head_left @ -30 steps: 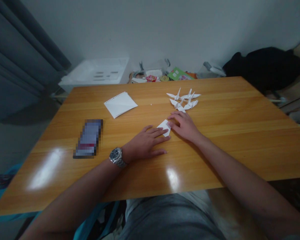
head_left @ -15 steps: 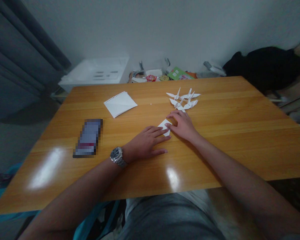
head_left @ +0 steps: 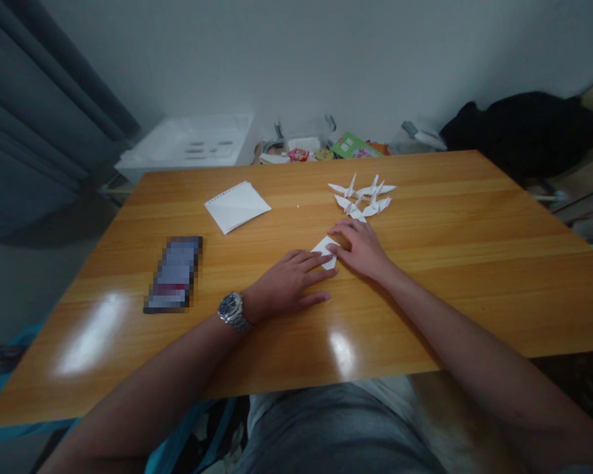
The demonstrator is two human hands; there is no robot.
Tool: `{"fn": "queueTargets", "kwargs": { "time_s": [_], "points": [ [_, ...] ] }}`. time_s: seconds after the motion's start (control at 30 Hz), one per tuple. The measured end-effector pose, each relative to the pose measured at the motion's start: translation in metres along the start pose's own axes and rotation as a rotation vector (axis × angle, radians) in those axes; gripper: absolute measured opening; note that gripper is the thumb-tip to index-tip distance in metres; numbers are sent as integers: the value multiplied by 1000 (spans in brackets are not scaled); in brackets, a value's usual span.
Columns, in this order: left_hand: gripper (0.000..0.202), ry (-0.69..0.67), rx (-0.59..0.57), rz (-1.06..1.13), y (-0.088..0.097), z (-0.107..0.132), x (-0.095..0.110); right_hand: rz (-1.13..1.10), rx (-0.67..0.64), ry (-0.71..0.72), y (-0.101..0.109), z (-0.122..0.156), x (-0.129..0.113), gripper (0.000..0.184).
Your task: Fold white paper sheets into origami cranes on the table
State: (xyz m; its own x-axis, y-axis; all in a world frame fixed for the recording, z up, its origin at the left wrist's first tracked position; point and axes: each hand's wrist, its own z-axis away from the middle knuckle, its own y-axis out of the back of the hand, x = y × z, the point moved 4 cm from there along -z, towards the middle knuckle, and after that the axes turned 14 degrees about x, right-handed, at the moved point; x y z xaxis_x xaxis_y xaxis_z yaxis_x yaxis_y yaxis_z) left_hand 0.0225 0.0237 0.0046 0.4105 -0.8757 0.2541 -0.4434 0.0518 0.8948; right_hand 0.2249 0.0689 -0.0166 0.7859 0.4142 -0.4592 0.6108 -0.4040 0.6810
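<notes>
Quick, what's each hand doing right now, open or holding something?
Left hand: open, spread partly over the folded white paper.
Right hand: open, half-curled, touching the same paper.

Dim, grayish light; two white glare patches on glossy tabletop; phone pixelated; fine detail soft.
</notes>
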Motion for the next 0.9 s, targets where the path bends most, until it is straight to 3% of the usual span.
{"fn": "queueTargets", "kwargs": {
  "time_s": [0.4, 0.9],
  "points": [
    [54, 51, -5, -81, 6, -1, -2, -73, -32, 9, 8, 0, -5, 27],
    [44, 70, 33, -52, 10, 2, -5, -139, -140, 165, 5, 5, -5, 25]
  ]
}}
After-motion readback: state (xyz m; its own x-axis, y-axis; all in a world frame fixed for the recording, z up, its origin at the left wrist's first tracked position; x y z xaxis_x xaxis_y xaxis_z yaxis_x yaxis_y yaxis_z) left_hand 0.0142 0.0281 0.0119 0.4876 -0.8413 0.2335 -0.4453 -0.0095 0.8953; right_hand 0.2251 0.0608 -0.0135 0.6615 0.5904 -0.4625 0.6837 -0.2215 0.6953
